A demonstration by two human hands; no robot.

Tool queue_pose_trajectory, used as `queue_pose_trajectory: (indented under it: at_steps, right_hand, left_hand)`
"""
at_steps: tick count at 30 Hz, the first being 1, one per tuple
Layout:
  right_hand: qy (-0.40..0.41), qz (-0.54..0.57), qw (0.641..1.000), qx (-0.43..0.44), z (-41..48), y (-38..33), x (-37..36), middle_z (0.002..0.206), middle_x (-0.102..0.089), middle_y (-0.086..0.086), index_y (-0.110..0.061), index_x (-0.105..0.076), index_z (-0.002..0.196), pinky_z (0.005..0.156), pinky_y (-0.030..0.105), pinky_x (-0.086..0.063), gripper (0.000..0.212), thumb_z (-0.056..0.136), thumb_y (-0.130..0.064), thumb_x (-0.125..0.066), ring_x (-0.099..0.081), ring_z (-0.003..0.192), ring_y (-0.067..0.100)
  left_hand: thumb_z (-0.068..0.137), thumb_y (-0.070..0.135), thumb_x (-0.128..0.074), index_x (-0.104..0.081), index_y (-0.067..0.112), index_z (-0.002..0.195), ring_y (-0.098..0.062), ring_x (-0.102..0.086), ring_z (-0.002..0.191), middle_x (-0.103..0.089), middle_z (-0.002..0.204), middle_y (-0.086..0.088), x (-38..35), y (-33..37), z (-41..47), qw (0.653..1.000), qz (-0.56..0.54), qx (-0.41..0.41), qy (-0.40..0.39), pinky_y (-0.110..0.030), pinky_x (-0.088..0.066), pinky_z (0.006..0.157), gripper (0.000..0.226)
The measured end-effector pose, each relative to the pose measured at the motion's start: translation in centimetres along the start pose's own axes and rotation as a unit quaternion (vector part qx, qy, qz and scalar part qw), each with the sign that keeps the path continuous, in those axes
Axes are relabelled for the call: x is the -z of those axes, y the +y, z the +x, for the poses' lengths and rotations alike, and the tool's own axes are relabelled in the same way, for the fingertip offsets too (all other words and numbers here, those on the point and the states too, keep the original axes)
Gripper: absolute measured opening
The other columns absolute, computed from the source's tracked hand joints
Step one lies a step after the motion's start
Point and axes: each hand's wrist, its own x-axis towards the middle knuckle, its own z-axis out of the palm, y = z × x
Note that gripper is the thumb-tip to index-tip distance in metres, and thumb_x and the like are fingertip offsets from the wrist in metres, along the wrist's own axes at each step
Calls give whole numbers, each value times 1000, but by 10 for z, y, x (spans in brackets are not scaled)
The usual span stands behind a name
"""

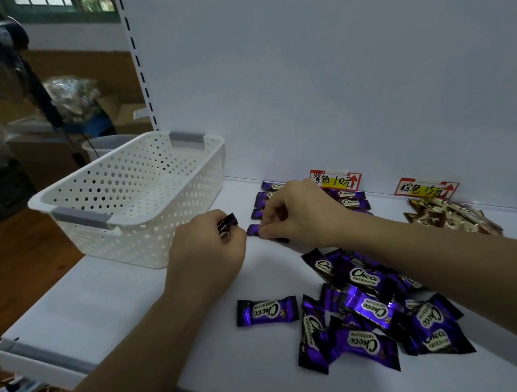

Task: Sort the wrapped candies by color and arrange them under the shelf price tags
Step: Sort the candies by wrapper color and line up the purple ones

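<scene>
Purple candy (253, 230), long axis left-right

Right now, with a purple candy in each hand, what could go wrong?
1. The right hand pinches its candy down close beside the purple rows; a nudge could skew them.
2. The right forearm hangs over the loose pile; pulling back low might scatter it.
3. The second candy sticks out of the left hand and might slip.
</scene>
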Motion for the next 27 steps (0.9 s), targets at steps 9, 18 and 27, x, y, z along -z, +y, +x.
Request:
queue_pose_trajectory:
  at_steps: [9,18,27]
  right_hand:
    - [30,1,999,-30,3,2,-4,68,-71,-10,-20,-80,79,61,3,-40,12,81,-32,-82,-63,63,2]
    - [132,37,988,-67,-17,18,32,73,-71,-12,-27,-76,79,62,11,-42,8,86,-32,-76,-63,68,3]
    - [146,-37,969,-195,-82,80,80,85,-70,-13,-25,-77,97,68,17,-45,9,94,-24,-69,-62,76,-1]
  left_hand:
    - [86,20,-62,-44,10,62,-21,-45,53,-48,53,1,-3,-4,0,1000,-10,-23,-14,-33,-32,49,32]
    - [94,27,-59,-63,17,79,-17,-58,63,-63,63,1,-1,-6,-2,995,-12,-54,-77,-44,-49,63,19]
    - [100,33,-55,-62,24,83,-5,-57,66,-62,66,15,-6,32,12,979,-41,-109,-168,-18,-34,55,21]
